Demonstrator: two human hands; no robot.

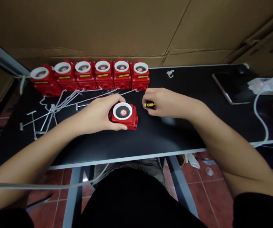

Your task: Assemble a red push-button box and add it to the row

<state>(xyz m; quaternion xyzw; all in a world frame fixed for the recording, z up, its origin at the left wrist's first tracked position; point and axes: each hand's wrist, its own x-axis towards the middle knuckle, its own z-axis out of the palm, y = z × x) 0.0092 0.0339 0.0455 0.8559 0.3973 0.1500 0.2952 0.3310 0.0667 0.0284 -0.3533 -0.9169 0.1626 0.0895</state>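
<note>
Red housing (133, 116): glossy, plastic-looking; its white ring (129, 111) smooth with soft sheen. Yellow-and-black tool handle (150, 104): smooth plastic by its look. T-bars (31, 112): bright metal. Cords (53, 108): fibrous. Tabletop (186, 133): smooth, near-matt. Backing (126, 28): matt, creased cardboard.

Can read no print: too small on the yellow labels (103, 75) of the lined-up red boxes (103, 80), blurred on the cardboard (257, 60). Can see a red-and-white emblem (123, 112) on the held box (133, 115).
</note>
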